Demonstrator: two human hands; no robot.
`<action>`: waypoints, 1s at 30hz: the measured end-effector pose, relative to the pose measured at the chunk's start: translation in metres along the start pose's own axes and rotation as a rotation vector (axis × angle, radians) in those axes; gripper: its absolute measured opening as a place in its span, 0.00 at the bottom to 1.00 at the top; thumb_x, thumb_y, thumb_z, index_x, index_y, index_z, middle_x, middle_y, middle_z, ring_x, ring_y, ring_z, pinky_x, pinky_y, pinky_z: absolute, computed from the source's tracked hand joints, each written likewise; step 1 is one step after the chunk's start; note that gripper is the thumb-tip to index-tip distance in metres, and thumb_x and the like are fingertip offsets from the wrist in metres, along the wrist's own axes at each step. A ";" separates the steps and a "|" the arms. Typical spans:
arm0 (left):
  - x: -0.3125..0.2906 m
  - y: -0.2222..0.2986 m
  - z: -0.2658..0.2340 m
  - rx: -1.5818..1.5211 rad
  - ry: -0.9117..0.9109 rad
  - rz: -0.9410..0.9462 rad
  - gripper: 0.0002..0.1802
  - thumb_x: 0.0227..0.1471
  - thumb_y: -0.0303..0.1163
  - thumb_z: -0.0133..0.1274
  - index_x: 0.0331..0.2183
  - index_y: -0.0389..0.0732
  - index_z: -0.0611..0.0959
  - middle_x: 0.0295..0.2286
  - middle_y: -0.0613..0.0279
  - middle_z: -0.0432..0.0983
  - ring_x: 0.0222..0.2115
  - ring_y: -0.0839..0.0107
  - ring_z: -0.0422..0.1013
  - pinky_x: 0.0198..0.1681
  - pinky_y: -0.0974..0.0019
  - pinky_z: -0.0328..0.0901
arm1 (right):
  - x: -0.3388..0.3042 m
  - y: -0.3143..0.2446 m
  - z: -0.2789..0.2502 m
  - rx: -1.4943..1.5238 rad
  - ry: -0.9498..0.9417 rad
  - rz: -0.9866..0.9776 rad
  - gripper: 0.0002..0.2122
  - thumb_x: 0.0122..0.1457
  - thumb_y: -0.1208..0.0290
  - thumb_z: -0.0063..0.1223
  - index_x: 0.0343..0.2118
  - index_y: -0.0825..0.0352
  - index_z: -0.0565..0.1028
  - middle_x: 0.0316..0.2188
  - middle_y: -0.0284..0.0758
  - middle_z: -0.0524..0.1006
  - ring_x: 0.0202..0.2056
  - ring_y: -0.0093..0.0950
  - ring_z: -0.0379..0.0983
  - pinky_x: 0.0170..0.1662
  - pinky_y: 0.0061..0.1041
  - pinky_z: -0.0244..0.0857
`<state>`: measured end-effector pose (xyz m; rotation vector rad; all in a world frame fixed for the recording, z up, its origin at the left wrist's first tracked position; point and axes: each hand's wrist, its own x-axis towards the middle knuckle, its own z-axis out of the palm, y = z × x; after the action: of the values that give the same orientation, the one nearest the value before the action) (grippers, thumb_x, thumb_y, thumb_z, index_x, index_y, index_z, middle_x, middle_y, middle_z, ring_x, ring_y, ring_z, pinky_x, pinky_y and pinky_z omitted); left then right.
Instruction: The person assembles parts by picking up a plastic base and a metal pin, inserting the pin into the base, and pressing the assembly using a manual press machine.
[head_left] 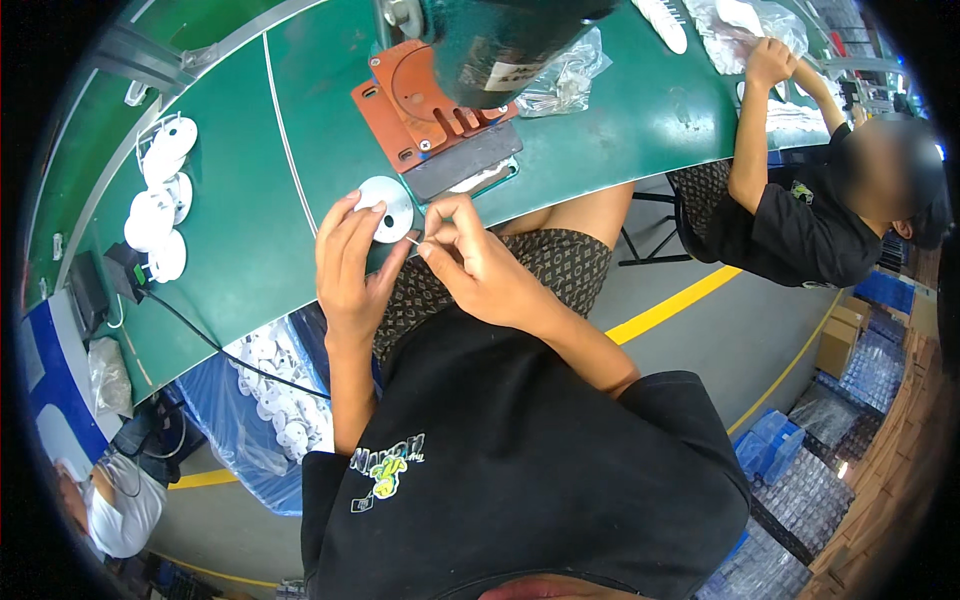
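My left hand (350, 270) grips a round white disc (387, 196) by its edge, fingers behind and thumb below. The disc is tilted and has a dark hole near its middle. Close against its lower right side, my right hand (475, 262) pinches a thin pale piece (415, 240) between thumb and forefinger; its kind is too small to tell. Just beyond both hands stands an orange fixture (400, 108) with screws and slots, and a grey block (462, 162) along its near side.
A dark machine body (505, 45) overhangs the fixture. Stacked white discs (153, 215) stand on the green table (235, 240) at left. A blue-lined bin (240, 455) of white parts is below. A clear plastic bag (565, 80) lies beyond; a co-worker (790, 215) sits at right.
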<state>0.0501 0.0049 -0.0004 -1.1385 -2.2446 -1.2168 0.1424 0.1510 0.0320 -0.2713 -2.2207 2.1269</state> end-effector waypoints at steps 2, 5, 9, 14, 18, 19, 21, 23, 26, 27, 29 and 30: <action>-0.001 0.001 -0.001 0.000 -0.007 -0.005 0.32 0.32 0.20 0.69 0.45 0.37 0.79 0.41 0.54 0.76 0.50 0.52 0.71 0.51 0.55 0.66 | 0.002 0.003 0.001 -0.044 -0.013 0.022 0.10 0.64 0.78 0.45 0.44 0.70 0.58 0.26 0.38 0.70 0.32 0.27 0.73 0.36 0.28 0.65; -0.003 -0.001 -0.002 -0.002 -0.022 -0.013 0.32 0.32 0.20 0.69 0.45 0.37 0.79 0.42 0.53 0.76 0.50 0.52 0.71 0.51 0.55 0.66 | 0.004 0.009 0.006 -0.068 0.039 -0.089 0.10 0.63 0.77 0.46 0.43 0.69 0.59 0.27 0.43 0.73 0.32 0.36 0.76 0.36 0.32 0.65; -0.004 -0.004 0.000 -0.031 0.011 0.004 0.32 0.32 0.21 0.69 0.45 0.37 0.80 0.39 0.55 0.77 0.48 0.53 0.72 0.47 0.57 0.69 | 0.006 0.007 0.007 -0.147 0.011 -0.030 0.11 0.62 0.75 0.49 0.42 0.68 0.59 0.28 0.49 0.74 0.35 0.51 0.75 0.36 0.38 0.66; -0.003 -0.002 -0.002 -0.043 -0.067 0.005 0.32 0.34 0.23 0.70 0.46 0.37 0.79 0.40 0.53 0.77 0.47 0.50 0.72 0.48 0.55 0.69 | 0.006 -0.009 0.005 -0.413 0.027 0.057 0.11 0.62 0.68 0.48 0.40 0.67 0.61 0.26 0.50 0.75 0.32 0.55 0.73 0.33 0.48 0.65; -0.021 -0.020 -0.001 0.028 -0.003 0.161 0.31 0.35 0.22 0.71 0.45 0.36 0.78 0.39 0.53 0.78 0.45 0.45 0.73 0.46 0.52 0.70 | 0.007 -0.005 0.008 -0.474 -0.023 -0.084 0.08 0.62 0.70 0.47 0.38 0.66 0.62 0.23 0.49 0.74 0.29 0.52 0.73 0.29 0.48 0.63; -0.022 -0.020 -0.002 0.017 0.042 0.216 0.31 0.35 0.20 0.72 0.44 0.36 0.78 0.39 0.54 0.78 0.45 0.45 0.73 0.45 0.54 0.71 | 0.008 -0.009 0.006 -0.437 -0.040 -0.147 0.07 0.62 0.71 0.46 0.38 0.67 0.62 0.21 0.48 0.73 0.28 0.51 0.73 0.29 0.46 0.62; -0.025 -0.023 -0.001 -0.023 0.060 0.279 0.31 0.36 0.18 0.70 0.45 0.36 0.77 0.40 0.54 0.77 0.45 0.45 0.73 0.45 0.53 0.72 | 0.007 -0.016 -0.002 -0.456 -0.098 -0.156 0.07 0.63 0.71 0.45 0.38 0.67 0.62 0.20 0.46 0.72 0.27 0.50 0.72 0.28 0.45 0.61; -0.023 -0.021 -0.003 -0.048 0.039 0.330 0.30 0.35 0.18 0.70 0.44 0.35 0.77 0.38 0.53 0.78 0.44 0.44 0.73 0.45 0.53 0.72 | 0.006 -0.020 -0.007 -0.490 -0.115 -0.138 0.07 0.63 0.71 0.45 0.38 0.68 0.62 0.20 0.46 0.72 0.26 0.50 0.71 0.28 0.45 0.60; -0.020 -0.012 -0.006 -0.081 -0.008 0.311 0.32 0.38 0.18 0.68 0.48 0.36 0.75 0.40 0.52 0.77 0.46 0.42 0.72 0.51 0.48 0.67 | -0.003 -0.033 -0.008 -0.581 -0.140 -0.190 0.08 0.59 0.75 0.47 0.38 0.70 0.62 0.18 0.44 0.71 0.22 0.47 0.71 0.24 0.42 0.60; -0.017 -0.008 -0.006 -0.081 -0.002 0.322 0.32 0.38 0.18 0.68 0.48 0.36 0.75 0.40 0.52 0.77 0.46 0.42 0.72 0.51 0.48 0.67 | -0.005 -0.039 -0.010 -0.611 -0.145 -0.208 0.09 0.58 0.76 0.48 0.38 0.70 0.62 0.17 0.43 0.71 0.21 0.46 0.71 0.22 0.41 0.60; -0.009 0.005 -0.013 -0.058 -0.042 0.268 0.29 0.36 0.17 0.69 0.44 0.33 0.77 0.36 0.50 0.78 0.43 0.43 0.74 0.45 0.50 0.72 | -0.009 -0.050 -0.015 -0.612 -0.165 -0.146 0.11 0.56 0.74 0.48 0.39 0.71 0.64 0.20 0.47 0.74 0.26 0.49 0.74 0.27 0.45 0.63; -0.007 0.009 -0.015 -0.058 -0.059 0.262 0.31 0.37 0.18 0.69 0.46 0.34 0.76 0.37 0.50 0.78 0.43 0.43 0.74 0.46 0.50 0.71 | -0.010 -0.053 -0.019 -0.598 -0.194 -0.170 0.11 0.56 0.74 0.48 0.39 0.72 0.64 0.20 0.47 0.74 0.26 0.49 0.74 0.26 0.45 0.63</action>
<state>0.0607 -0.0079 0.0084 -1.4548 -2.0327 -1.1602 0.1504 0.1666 0.0861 0.1088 -2.8268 1.4147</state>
